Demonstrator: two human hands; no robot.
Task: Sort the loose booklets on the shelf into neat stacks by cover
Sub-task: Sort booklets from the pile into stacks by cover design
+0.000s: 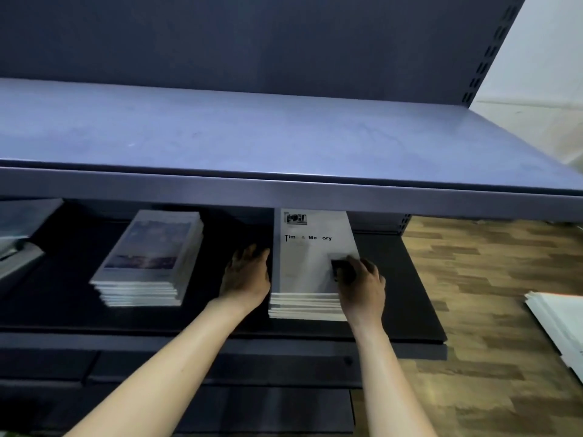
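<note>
A stack of white booklets [303, 266] titled "Time & Memory" stands on the dark lower shelf [407, 298]. My left hand [247, 275] lies flat against the stack's left side. My right hand [362, 285] rests on the stack's right front corner, with its thumb on the top cover. Left of them stands a second stack [151, 257] whose covers carry a purple sky photo. More booklets [19, 234] lie at the far left, partly cut off by the frame.
A grey upper shelf [284, 137] juts out above the stacks and hides their far ends. White sheets or booklets [558, 323] lie on the wooden floor at the right. The shelf's front edge runs just below my wrists.
</note>
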